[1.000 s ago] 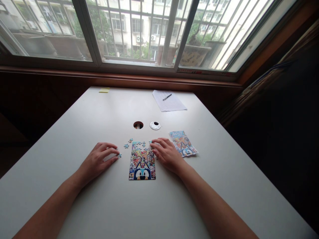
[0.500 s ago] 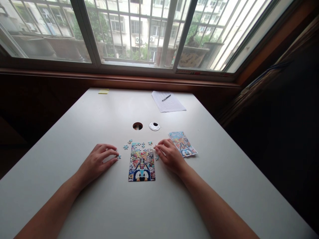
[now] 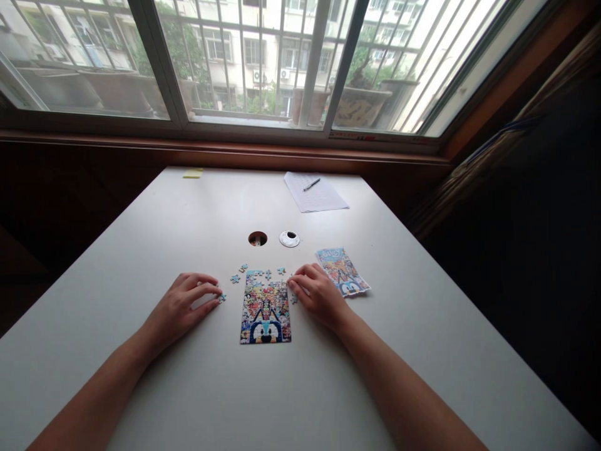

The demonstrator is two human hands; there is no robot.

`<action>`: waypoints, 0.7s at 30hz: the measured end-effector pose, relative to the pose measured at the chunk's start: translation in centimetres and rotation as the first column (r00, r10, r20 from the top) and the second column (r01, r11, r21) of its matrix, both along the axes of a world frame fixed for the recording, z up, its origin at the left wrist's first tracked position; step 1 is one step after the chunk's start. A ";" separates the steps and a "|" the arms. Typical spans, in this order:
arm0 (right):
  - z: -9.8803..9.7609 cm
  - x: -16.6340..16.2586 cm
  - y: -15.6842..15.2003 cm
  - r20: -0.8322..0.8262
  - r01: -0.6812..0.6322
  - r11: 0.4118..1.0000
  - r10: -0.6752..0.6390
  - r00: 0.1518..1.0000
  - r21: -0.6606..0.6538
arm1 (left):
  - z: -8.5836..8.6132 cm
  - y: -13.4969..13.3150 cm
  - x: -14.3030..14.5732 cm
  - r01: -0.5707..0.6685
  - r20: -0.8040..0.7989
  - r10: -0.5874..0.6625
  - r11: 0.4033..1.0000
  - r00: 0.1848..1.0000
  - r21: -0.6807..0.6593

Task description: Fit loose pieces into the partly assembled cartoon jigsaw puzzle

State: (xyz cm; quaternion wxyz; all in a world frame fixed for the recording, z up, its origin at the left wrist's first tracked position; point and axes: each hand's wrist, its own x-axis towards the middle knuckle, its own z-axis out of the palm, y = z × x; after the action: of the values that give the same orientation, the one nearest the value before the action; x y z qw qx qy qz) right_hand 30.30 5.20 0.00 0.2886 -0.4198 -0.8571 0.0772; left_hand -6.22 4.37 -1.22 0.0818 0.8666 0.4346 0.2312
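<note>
A mostly joined jigsaw puzzle lies flat on the white table, with a cartoon dog's face at its near edge and gaps near its far edge. My left hand rests to its left, thumb and forefinger closed around a small blue puzzle piece. At the puzzle's upper right corner, my right hand is pinched, its fingertips on a small piece that they mostly hide. Another loose piece lies under the right thumb. Several loose blue pieces are scattered around the puzzle's far end.
Right of the puzzle lies a printed picture sheet, partly behind my right hand. Farther back are a round cable hole, its metal cover, paper sheets with a pen, and yellow sticky notes. A barred window stands behind the table.
The whole view has shifted very slightly. Both hands stay in nearly the same place, and the puzzle and loose pieces look unmoved.
</note>
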 end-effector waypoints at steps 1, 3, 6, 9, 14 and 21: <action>0.0 0.0 0.0 0.001 0.000 1.000 0.000 1.000 0.000 | 0.0 0.0 0.0 -0.001 0.005 0.001 1.000 1.000 0.004; 0.0 0.0 0.0 0.001 0.002 1.000 -0.002 1.000 0.001 | 0.0 0.0 0.1 -0.003 0.010 0.003 1.000 1.000 0.009; -0.1 0.0 0.0 -0.001 0.001 1.000 -0.001 1.000 0.006 | 0.2 0.0 0.1 -0.003 0.008 0.003 1.000 1.000 0.007; -0.1 0.0 0.0 0.001 0.002 1.000 -0.002 1.000 0.007 | 0.3 -0.1 0.2 -0.003 0.009 0.003 1.000 1.000 0.002; -0.1 0.0 0.0 0.008 0.007 1.000 -0.007 1.000 0.001 | 0.4 -0.1 0.2 -0.010 0.007 0.010 1.000 1.000 -0.012; -0.1 0.1 -0.1 0.008 0.015 1.000 -0.015 1.000 -0.003 | 0.3 0.0 0.1 0.000 0.012 0.000 1.000 1.000 -0.001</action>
State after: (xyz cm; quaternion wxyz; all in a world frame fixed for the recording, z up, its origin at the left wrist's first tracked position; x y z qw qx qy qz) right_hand 30.38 5.13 -0.14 0.2852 -0.4267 -0.8550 0.0745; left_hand -6.09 4.35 -0.94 0.0847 0.8651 0.4343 0.2363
